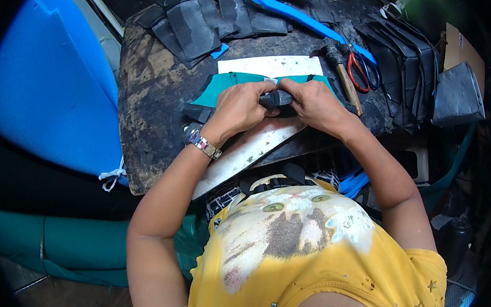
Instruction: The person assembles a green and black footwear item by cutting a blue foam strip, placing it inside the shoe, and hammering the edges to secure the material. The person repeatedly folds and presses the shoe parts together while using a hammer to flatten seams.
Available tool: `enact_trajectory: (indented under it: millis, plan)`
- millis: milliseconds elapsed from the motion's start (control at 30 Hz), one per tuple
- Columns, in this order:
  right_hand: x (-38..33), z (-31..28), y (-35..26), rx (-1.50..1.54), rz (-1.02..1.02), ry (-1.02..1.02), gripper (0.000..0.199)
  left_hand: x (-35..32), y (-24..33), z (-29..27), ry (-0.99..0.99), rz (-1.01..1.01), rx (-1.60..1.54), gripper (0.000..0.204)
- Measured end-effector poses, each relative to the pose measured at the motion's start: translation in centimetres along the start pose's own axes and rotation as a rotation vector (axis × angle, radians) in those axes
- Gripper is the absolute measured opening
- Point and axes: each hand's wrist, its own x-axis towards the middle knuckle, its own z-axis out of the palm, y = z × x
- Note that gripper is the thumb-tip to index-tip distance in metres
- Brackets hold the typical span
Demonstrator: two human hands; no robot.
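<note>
Pressing from both sides, the left hand (239, 109) and the right hand (313, 103) clench their fingers around a small dark strip (276, 98), which sits between them over the teal sheet (217, 90) on the worn worktable (149, 103). If the grip is uneven, the strip can probably slip or fold crooked, and the teal sheet under it can shift. The hammer (340, 68) and red scissors (358, 66) lie just beside the right hand, so a wide elbow move may knock them.
</note>
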Motion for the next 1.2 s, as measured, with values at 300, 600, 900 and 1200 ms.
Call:
enact_trajectory:
  millis: [300, 600, 900, 1200]
  plan:
    - [-1.7, 0.3, 0.0, 0.091, -0.012, 0.051, 0.027, 0.4, 0.8, 1.1, -0.067, 0.049, 0.175, 0.017]
    - [-3.2, -0.8, -0.5, 0.129, -0.01, 0.033, 0.033, 0.4, 0.9, 1.7, -0.009, 0.02, 0.167, 0.025]
    - [-2.5, -0.5, -0.1, -0.086, -0.016, -0.089, 0.039, 0.4, 2.2, 2.2, 0.027, 0.048, 0.35, 0.022]
    - [1.2, -2.6, -0.5, -0.249, 0.158, -0.367, 0.028, 2.4, 2.8, 0.6, -0.139, 0.099, 0.436, 0.028]
